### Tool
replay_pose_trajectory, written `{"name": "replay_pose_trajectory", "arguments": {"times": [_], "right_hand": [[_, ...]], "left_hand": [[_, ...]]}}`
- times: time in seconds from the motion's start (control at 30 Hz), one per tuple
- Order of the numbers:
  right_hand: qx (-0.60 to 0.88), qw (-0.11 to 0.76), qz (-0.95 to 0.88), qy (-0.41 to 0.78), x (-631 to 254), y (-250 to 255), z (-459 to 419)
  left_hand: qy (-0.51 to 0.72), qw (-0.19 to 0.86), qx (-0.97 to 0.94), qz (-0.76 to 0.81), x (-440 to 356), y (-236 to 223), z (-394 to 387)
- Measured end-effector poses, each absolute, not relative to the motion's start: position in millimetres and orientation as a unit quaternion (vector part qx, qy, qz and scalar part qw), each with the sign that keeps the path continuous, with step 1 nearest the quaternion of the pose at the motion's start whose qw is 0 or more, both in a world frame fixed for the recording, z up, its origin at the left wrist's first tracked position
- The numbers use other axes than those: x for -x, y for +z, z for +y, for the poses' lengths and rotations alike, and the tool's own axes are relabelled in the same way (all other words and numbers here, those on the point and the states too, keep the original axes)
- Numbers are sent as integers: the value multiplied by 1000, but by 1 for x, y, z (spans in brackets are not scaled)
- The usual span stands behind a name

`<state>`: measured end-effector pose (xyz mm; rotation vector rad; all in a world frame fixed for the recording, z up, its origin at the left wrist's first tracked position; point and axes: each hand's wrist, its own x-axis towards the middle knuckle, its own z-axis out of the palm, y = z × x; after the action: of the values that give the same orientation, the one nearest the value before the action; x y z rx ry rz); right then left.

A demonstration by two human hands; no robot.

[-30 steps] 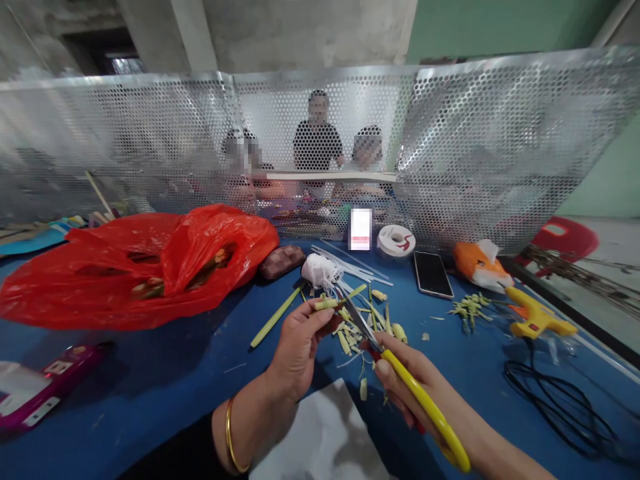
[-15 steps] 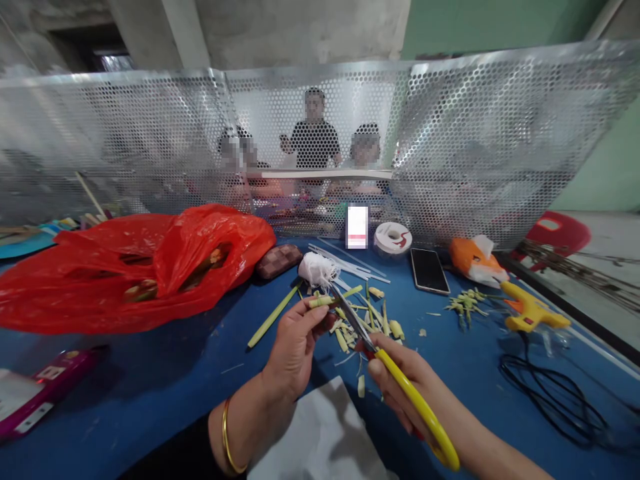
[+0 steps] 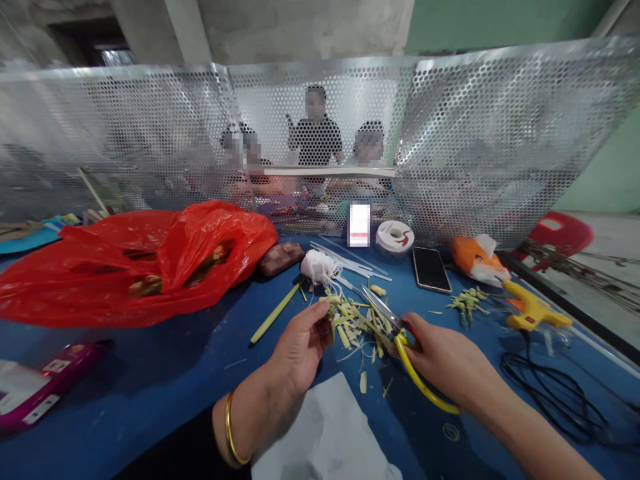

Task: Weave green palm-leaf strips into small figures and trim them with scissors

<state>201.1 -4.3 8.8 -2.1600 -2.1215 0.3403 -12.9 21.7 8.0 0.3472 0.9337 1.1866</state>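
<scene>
My left hand (image 3: 300, 347), with a gold bangle at its wrist, pinches a short piece of pale green stalk (image 3: 329, 300) between thumb and fingers. Yellow-handled scissors (image 3: 424, 385) are gripped in my right hand (image 3: 445, 350), their blades parted and pointing up and left, clear of the stalk. Under and between the hands lie many pale green stalk cuttings (image 3: 346, 333) on the blue table. A longer green stalk (image 3: 276, 312) rests left of them. Just beyond is a ball of white string (image 3: 319, 267). White paper (image 3: 330, 427) lies below my left hand.
A red plastic bag (image 3: 120, 267) fills the left side, near a checkered pouch (image 3: 281, 259). Right are a ribbon spool (image 3: 395, 237), a phone (image 3: 431, 269), a tissue pack (image 3: 477, 259) and a yellow glue gun (image 3: 535, 310) with a black cord. Behind a perforated metal screen (image 3: 320, 73) are several people.
The scissors have moved right, away from the stalk piece, and their blades have opened wider. My left hand has shifted slightly right and still pinches the stalk.
</scene>
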Motion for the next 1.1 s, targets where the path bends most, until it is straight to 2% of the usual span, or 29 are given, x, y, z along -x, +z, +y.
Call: {"name": "replay_pose_trajectory", "arguments": {"times": [0.07,0.13,0.27,0.33,0.47,0.5,0.6,0.7,0.83,1.0,1.1], "right_hand": [[702,-20,-708,74,-206,4,-2],[683,-53,-726,53,-208,1,-4],[671,-56,-739,14,-211,6,-13],[666,7,-746,7,-209,11,-16],[558,301,-765,109,-194,13,-18],[530,353,-761,126,-189,11,-18],[495,413,-754,127,-177,2,-19],[488,416,-762,94,-172,-4,-21],[463,370,-804,38,-170,-6,-23],[362,304,-869,-146,-170,-4,-25],[290,249,-901,-206,-170,-3,-25]], "left_hand": [[506,730,-131,440,11,8,20],[487,745,-130,437,9,6,19],[457,768,-187,408,7,-4,13],[441,762,-217,421,7,-7,9],[426,756,-238,436,3,-3,0],[422,757,-242,435,2,-2,-1],[401,761,-267,435,1,0,-1],[387,759,-278,443,1,-1,0],[405,759,-280,426,0,-2,1],[408,766,-302,395,-3,-8,1],[392,773,-301,398,-3,-14,0]]}}
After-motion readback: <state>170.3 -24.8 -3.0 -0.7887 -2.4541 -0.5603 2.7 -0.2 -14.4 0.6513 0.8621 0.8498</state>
